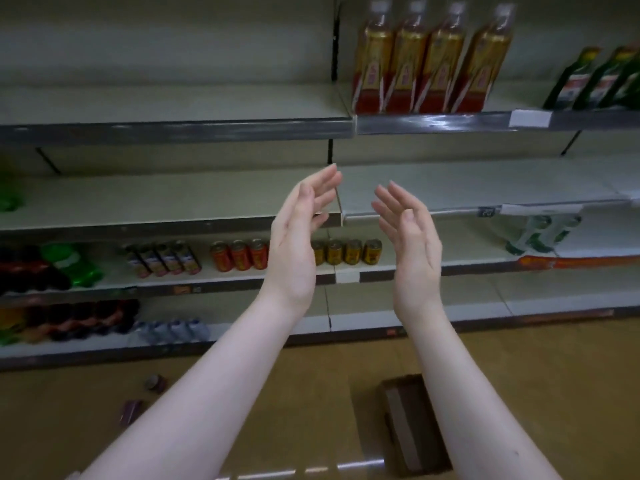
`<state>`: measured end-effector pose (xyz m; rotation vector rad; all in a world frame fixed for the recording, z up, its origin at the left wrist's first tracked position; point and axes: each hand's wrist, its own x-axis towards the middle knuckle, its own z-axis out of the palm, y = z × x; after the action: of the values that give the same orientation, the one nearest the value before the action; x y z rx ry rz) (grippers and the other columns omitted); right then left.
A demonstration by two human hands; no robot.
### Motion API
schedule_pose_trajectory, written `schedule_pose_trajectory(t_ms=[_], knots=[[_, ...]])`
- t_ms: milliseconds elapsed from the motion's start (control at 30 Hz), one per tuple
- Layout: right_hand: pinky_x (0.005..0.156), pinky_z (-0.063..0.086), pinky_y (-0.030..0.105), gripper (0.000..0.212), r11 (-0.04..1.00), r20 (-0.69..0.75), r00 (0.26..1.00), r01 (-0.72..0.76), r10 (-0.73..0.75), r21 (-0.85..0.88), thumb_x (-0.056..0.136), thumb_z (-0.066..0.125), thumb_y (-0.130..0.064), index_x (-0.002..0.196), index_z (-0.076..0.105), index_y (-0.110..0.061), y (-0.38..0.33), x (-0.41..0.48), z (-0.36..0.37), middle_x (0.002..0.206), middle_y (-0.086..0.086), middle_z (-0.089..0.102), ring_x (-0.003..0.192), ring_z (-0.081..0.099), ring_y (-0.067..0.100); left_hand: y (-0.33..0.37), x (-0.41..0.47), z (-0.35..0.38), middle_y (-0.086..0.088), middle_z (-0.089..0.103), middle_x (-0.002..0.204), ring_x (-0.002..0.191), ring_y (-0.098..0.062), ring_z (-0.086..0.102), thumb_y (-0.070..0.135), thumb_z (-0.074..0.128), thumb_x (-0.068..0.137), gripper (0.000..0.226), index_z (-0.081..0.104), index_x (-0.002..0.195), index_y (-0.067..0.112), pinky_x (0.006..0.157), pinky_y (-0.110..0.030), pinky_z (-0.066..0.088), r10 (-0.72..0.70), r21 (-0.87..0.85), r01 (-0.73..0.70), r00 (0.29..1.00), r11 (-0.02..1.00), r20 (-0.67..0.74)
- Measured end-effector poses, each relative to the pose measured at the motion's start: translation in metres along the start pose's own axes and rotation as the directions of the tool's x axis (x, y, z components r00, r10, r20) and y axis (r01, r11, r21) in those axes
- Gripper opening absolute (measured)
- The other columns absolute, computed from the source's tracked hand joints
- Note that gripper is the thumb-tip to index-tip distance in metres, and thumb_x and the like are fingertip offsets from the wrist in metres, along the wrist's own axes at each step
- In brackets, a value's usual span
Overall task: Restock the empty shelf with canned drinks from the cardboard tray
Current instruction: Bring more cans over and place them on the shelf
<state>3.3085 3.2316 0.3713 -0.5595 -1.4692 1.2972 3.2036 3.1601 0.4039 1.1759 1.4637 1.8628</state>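
Both hands raised at centre, palms facing each other, apart, fingers loosely spread and holding nothing. Left hand at about 10 o'clock of right hand, fingertips reaching slightly higher, overlapping the front edge of the empty shelf. Behind the hands at 12 o'clock, that bare shelf running left and right. One level lower, between and beside the wrists: red cans at 9 o'clock of the left hand, gold cans between the two hands, slim cans further toward 9 o'clock. Green bottle and dark bottles beyond, far left. At 1 o'clock on the top shelf, four tall amber bottles upright in a row; dark green bottles at 2 o'clock. Down at 6 o'clock on the floor, cardboard tray beside the right forearm, contents not discernible. At 8 o'clock on the floor, two purple cans lying loose, near each other.
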Motion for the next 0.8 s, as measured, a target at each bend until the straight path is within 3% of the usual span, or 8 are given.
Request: schedule_pose_trajectory(t_ms=[200, 367, 500, 700, 800], knots=[[0.100, 0.047, 0.036, 0.030, 0.998, 0.175, 0.985, -0.003, -0.008, 0.060, 0.093, 0.043, -0.022, 0.121, 0.053, -0.017, -0.021, -0.022, 0.074, 0.122, 0.004, 0.062, 0.113, 0.060, 0.017, 0.030, -0.028, -0.060, 0.008, 0.056, 0.131, 0.120, -0.004, 0.052, 0.037, 0.020, 0.096, 0.046, 0.050, 0.129, 0.025, 0.106, -0.036, 0.041, 0.058, 0.012, -0.057, 0.996, 0.998, -0.075], [0.100, 0.047, 0.034, 0.036, 0.994, 0.341, 0.940, -0.037, 0.000, 0.101, 0.091, 0.041, -0.033, 0.122, 0.052, -0.020, -0.028, -0.061, 0.175, 0.125, 0.003, 0.061, 0.116, 0.058, 0.017, 0.045, -0.079, -0.165, 0.008, 0.058, 0.128, 0.117, -0.005, 0.055, 0.036, 0.022, 0.097, 0.045, 0.052, 0.128, 0.022, 0.103, -0.031, 0.043, 0.059, 0.096, -0.032, 0.954, 0.995, -0.293], [0.097, 0.049, 0.031, 0.036, 0.981, 0.545, 0.838, -0.116, 0.012, 0.157, 0.092, 0.040, -0.024, 0.125, 0.052, -0.015, -0.035, -0.121, 0.286, 0.125, 0.002, 0.061, 0.113, 0.061, 0.016, 0.071, -0.142, -0.271, 0.011, 0.060, 0.126, 0.117, -0.003, 0.055, 0.040, 0.022, 0.096, 0.043, 0.054, 0.124, 0.029, 0.104, -0.032, 0.042, 0.090, 0.148, -0.014, 0.846, 0.989, -0.525], [0.099, 0.047, 0.028, 0.038, 0.969, 0.737, 0.674, -0.147, -0.050, 0.201, 0.092, 0.040, -0.036, 0.125, 0.052, -0.022, -0.053, -0.207, 0.400, 0.126, -0.005, 0.061, 0.116, 0.058, 0.010, 0.101, -0.235, -0.385, 0.006, 0.061, 0.125, 0.116, -0.009, 0.056, 0.042, 0.024, 0.093, 0.047, 0.055, 0.124, 0.024, 0.104, -0.039, 0.042, 0.169, 0.202, -0.011, 0.588, 0.979, -0.791], [0.100, 0.047, 0.030, 0.037, 0.965, 0.802, 0.595, -0.176, -0.053, 0.195, 0.094, 0.037, -0.030, 0.127, 0.051, -0.020, -0.056, -0.241, 0.437, 0.126, -0.004, 0.060, 0.116, 0.058, 0.010, 0.110, -0.275, -0.423, 0.006, 0.063, 0.122, 0.115, -0.011, 0.058, 0.042, 0.023, 0.094, 0.045, 0.057, 0.120, 0.026, 0.103, -0.040, 0.043, 0.218, 0.234, -0.019, 0.451, 0.972, -0.866]])
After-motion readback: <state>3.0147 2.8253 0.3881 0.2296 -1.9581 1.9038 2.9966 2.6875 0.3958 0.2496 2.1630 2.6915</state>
